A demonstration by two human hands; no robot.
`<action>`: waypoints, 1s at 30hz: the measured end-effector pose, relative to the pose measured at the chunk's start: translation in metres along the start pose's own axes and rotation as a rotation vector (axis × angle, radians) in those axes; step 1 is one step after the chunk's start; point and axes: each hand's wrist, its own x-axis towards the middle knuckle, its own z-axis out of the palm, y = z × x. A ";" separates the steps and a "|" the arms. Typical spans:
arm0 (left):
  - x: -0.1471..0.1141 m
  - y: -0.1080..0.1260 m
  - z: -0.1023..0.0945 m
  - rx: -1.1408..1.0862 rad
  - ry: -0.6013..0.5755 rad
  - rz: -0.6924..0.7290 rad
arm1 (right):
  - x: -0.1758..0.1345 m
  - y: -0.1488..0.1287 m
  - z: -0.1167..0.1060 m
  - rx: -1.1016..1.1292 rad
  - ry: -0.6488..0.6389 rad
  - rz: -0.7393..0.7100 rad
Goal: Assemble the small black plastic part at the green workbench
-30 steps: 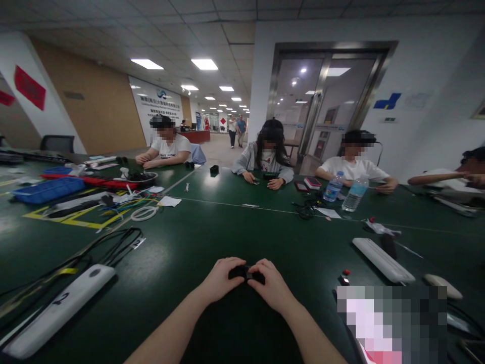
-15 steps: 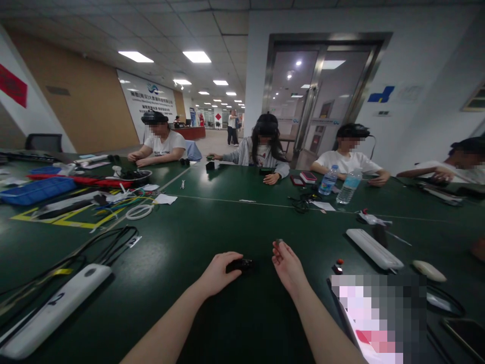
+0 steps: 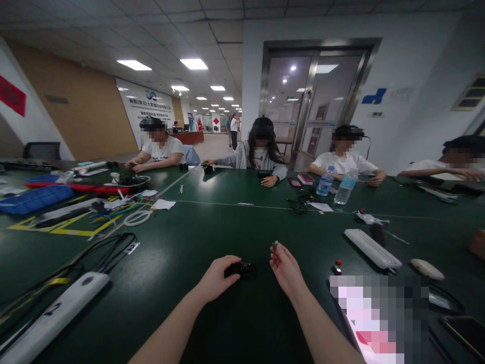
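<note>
On the dark green table, my left hand is closed around one end of a small black block-like object. Its near end is covered by my fingers, and the far end has small details too fine to make out. To the right of it, my right hand is raised a little, with thumb and fingers pinching a tiny greyish piece. A short gap separates that piece from the black object.
A white power strip with black cables lies at left, another white strip at right. Near my right forearm are a small red-topped item and a blurred screen. Two water bottles and several people are across the table.
The view has shifted slightly. Both hands keep their grips and nearly the same places. At the far right, a co-worker's arm has moved.
</note>
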 end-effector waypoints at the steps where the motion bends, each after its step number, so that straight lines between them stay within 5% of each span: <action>1: 0.000 0.001 0.000 -0.002 0.001 -0.005 | 0.000 0.000 0.001 0.000 -0.008 0.000; 15: -0.003 0.005 0.002 0.023 0.034 -0.032 | -0.005 0.000 0.002 -0.161 -0.069 -0.022; 30: 0.004 -0.003 0.017 -0.030 0.032 -0.040 | -0.012 0.007 0.014 -0.624 -0.211 -0.189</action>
